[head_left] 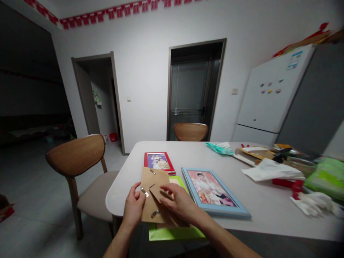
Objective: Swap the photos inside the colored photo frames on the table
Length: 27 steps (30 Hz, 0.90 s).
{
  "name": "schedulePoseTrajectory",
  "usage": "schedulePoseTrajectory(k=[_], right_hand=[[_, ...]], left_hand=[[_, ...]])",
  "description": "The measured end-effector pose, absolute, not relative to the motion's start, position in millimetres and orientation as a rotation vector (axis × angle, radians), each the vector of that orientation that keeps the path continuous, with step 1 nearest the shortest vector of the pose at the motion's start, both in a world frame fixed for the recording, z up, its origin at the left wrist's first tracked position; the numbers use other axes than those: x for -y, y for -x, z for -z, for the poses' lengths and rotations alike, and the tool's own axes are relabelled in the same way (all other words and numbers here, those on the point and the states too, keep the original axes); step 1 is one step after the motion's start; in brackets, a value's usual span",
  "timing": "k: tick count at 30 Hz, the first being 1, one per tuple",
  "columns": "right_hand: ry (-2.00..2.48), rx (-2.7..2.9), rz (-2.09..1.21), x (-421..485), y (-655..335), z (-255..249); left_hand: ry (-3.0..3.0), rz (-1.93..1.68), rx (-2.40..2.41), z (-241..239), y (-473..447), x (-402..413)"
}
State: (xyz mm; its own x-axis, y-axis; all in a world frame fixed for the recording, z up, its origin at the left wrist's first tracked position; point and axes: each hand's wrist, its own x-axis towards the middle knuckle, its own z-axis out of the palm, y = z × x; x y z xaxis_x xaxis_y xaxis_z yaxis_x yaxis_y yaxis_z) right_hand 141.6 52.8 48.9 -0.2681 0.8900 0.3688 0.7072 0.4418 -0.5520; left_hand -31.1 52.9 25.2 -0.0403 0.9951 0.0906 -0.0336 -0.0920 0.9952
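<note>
A brown backing board (152,179) with metal clips and a fold-out stand lies over a green picture frame (174,233) at the table's near edge. My left hand (133,207) grips the board's left edge, thumb near a metal clip. My right hand (179,202) rests on the board, fingers curled with the fingertips on the stand flap. Just beyond lies a red framed photo (158,162). To the right lies a blue framed photo (213,191).
A white table (263,211) carries tissues, bags and papers (271,170) along its right side. One wooden chair (77,157) stands at the left, another (190,131) at the far end. A white fridge (271,96) stands at the right, two doorways behind.
</note>
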Motion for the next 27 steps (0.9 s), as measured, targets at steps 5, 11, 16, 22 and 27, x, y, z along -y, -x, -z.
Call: schedulePoseTrajectory(k=[5, 11, 16, 22, 27], right_hand=[[1.600, 1.984, -0.143, -68, -186, -26], [1.785, 2.073, 0.016, -75, -232, 0], [1.802, 2.053, 0.054, -69, -235, -3], [1.701, 2.024, -0.099, -54, -207, -11], [1.845, 2.027, -0.175, -60, -194, -7]], left_hand=[[-1.118, -1.344, -1.282, -17, 88, -64], [-1.136, -1.320, -1.554, 0, 123, -74], [-1.319, -1.256, -1.745, -1, 136, -75], [-1.602, -1.257, -1.869, -12, 118, -66], [-1.966, -1.129, -1.605, -13, 53, -39]])
